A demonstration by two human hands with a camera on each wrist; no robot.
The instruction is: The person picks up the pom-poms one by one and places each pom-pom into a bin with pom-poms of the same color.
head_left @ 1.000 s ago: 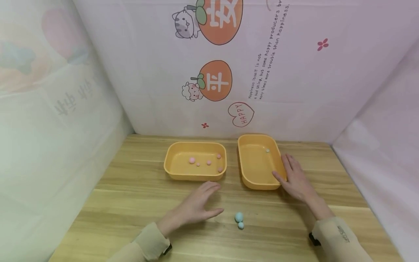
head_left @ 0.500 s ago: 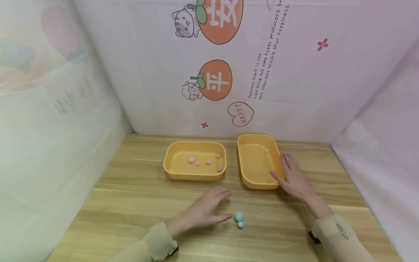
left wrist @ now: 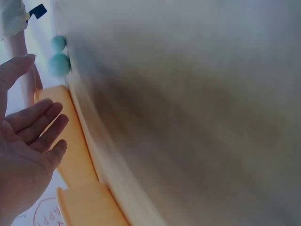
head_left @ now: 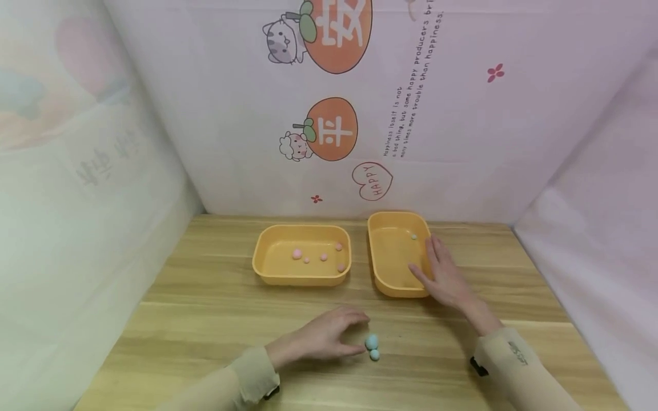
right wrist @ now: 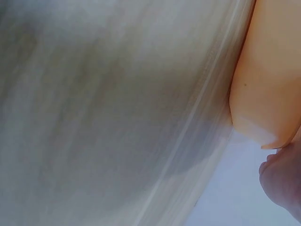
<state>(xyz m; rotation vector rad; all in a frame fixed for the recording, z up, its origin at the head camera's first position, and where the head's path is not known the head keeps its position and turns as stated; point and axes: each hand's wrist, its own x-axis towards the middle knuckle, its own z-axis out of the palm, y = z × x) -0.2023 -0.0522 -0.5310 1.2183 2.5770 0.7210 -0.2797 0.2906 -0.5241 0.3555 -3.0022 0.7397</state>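
Note:
Two turquoise balls, a larger one [head_left: 372, 342] and a smaller one [head_left: 374, 355], lie side by side on the wooden table. My left hand [head_left: 329, 337] is just left of them, thumb and fingers spread apart with nothing between them; the left wrist view shows its palm [left wrist: 23, 165] and the larger ball [left wrist: 59, 65] beyond the thumb. My right hand [head_left: 446, 279] holds the right wall of the upright-set yellow tray [head_left: 377, 251], thumb over the rim inside and fingers along the outside. A tiny pale green ball [head_left: 413, 237] sits in that tray.
A second yellow tray [head_left: 302, 280], set crosswise to the left, contains several pink balls [head_left: 297, 254]. Behind both trays rises a white printed cloth [head_left: 437, 188], with more cloth hanging at either side of the wooden table [head_left: 205, 319].
My left hand has moved right, bringing its thumb close beside the turquoise balls. My right hand stays at the tray's wall. The whole head view has shifted slightly.

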